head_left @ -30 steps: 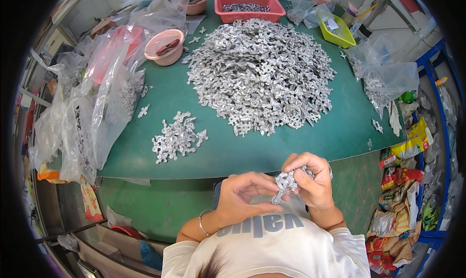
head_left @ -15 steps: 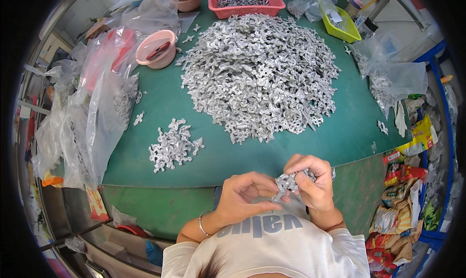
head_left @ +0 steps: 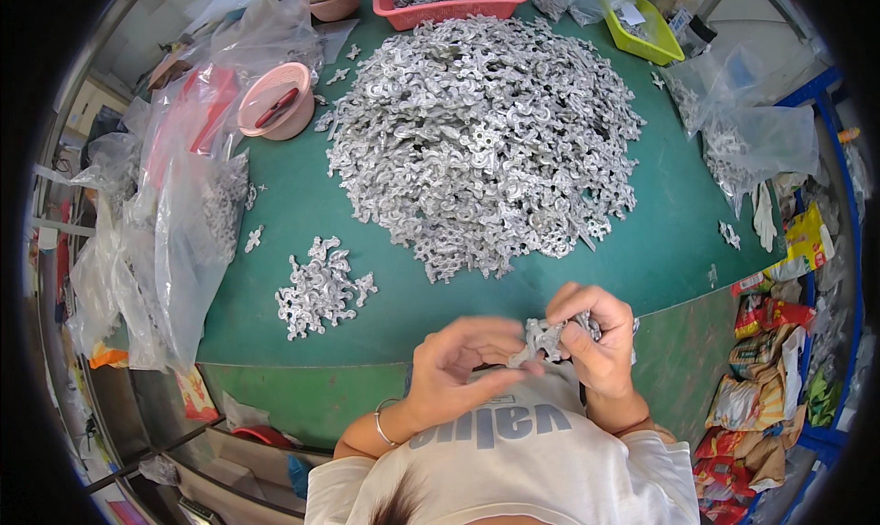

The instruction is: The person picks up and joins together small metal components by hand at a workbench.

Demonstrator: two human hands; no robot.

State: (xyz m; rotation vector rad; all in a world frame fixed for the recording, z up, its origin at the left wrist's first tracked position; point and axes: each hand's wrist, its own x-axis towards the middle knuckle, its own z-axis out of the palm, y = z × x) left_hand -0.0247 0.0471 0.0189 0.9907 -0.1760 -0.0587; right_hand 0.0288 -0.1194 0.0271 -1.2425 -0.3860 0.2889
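Held castings (head_left: 545,339): a small cluster, dull silver-grey metal, knobbly, lobed; located in front of the shirt, beyond the counter's near edge.
Right hand (head_left: 598,340): thumb and fingers pinched on the cluster.
Left hand (head_left: 458,364): blurred, thumb and fingers parted beside the cluster's left end; contact cannot be told.
Main pile (head_left: 486,149): similar castings, broad rough mound.
Small heap (head_left: 321,289): same metal, left of the pile.
Bowl (head_left: 291,120): pink plastic, round, containing a red-handled tool (head_left: 276,109).
Tray (head_left: 449,11): red plastic, rectangular, metal pieces inside.
Basket (head_left: 646,41): yellow-green plastic.
Bags (head_left: 197,250): clear, crumpled plastic, at left.
Lettering: large, grey-blue, on the white cotton-like shirt (head_left: 495,461); printed multicoloured packets (head_left: 742,401) at right.
Counter (head_left: 440,319): smooth green top.
Floor (head_left: 293,401): green, scuffed.
Shelving frame (head_left: 839,378): blue, at right.
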